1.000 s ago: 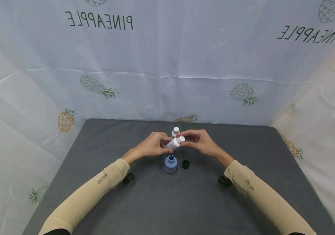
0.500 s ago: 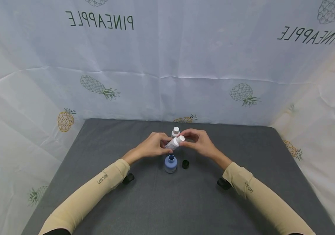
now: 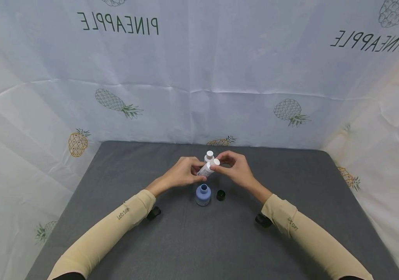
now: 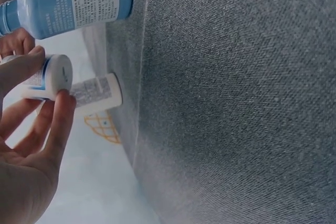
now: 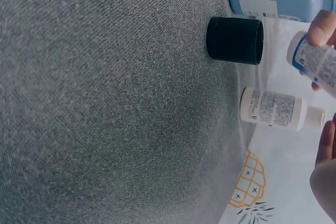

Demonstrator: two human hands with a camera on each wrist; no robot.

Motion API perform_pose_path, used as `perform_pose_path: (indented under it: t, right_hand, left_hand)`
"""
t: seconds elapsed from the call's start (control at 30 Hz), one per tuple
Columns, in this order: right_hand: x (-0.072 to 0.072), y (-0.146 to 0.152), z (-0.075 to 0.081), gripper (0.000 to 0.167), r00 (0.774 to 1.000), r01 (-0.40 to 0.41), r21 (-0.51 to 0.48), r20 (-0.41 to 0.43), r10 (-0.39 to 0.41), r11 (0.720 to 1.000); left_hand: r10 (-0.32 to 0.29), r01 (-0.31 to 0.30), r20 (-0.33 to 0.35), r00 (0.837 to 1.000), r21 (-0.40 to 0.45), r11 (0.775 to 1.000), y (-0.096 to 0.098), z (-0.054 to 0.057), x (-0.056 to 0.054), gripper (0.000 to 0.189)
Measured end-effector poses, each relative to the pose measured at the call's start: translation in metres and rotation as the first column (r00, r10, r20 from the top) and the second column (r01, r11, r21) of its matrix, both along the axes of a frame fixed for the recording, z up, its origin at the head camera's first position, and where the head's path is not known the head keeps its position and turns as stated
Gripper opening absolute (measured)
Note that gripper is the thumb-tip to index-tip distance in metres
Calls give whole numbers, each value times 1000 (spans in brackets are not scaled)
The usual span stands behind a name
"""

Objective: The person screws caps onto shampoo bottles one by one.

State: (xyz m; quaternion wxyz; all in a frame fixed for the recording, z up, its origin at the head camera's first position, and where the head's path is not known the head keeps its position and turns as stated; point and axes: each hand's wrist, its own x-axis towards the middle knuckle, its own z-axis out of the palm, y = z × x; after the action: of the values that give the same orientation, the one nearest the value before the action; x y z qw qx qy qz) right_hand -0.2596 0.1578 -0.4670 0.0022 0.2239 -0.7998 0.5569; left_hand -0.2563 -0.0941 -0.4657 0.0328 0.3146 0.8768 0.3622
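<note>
My left hand [image 3: 182, 172] grips a small white bottle [image 3: 204, 170] by its body, thumb on the near side. The bottle is tilted, with its white cap [image 3: 216, 161] up and to the right. My right hand [image 3: 238, 169] pinches at that cap between thumb and fingers. In the left wrist view the round base of the held bottle [image 4: 62, 75] faces the camera. A similar white bottle [image 5: 273, 108] stands upright behind it, with its cap on. Nearer me stands a blue bottle [image 3: 203, 196], its mouth uncovered.
A dark green cap [image 3: 221, 195] sits on the table right of the blue bottle. Grey cloth covers the table [image 3: 199, 241]. A white pineapple-print curtain [image 3: 185, 70] hangs behind and at both sides. Dark objects [image 3: 263, 220] show by both forearms.
My right hand has shifted slightly left over the cap, and its forearm has swung left too. The left hand keeps its hold on the white bottle, nearly still.
</note>
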Motion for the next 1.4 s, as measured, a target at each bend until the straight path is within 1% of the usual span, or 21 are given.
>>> perform_pose_path:
  t: [0.3,0.73,0.9,1.0,1.1,1.17,1.27,1.33,1.4]
  right_hand:
    - [2,-4,-1,25,997,82,4,2,-82,997]
    - [3,-4,-3,26,996,85,21,23,-85,996]
    - [2,-4,-2,26,997,62,19,37,-63,998]
    - [1,-3,-1,29,999,9,-1,43,-9,1000]
    - [-2,0,3,37,994,-101,-31,43,102,994]
    - [-4,4,6,43,980,-192,-57,45,195,980]
    - [-8,11,10,48,949,-306,-67,58,309,950]
    - [-10,14,14,47,932,-352,-46,76,354,935]
    - [-12,16,15,45,921,-380,-18,83,380,925]
  left_hand:
    - [15,-15,-5,1000,9,1000,3,3,0,44]
    - [21,-21,2,1000,-6,1000,4,0,1,45]
    - [16,-16,8,1000,-3,1000,3,0,0,45]
    - [14,-14,16,1000,2,1000,1,0,0,45]
    - [11,-11,22,1000,10,1000,0,0,0,44]
    - [4,-5,26,1000,14,1000,-1,-1,0,44]
    - [-7,6,31,1000,14,1000,-2,-1,-1,44]
    - [-13,12,36,999,15,1000,-3,-2,-1,45]
    - [-16,15,41,999,15,1000,-3,-1,0,45]
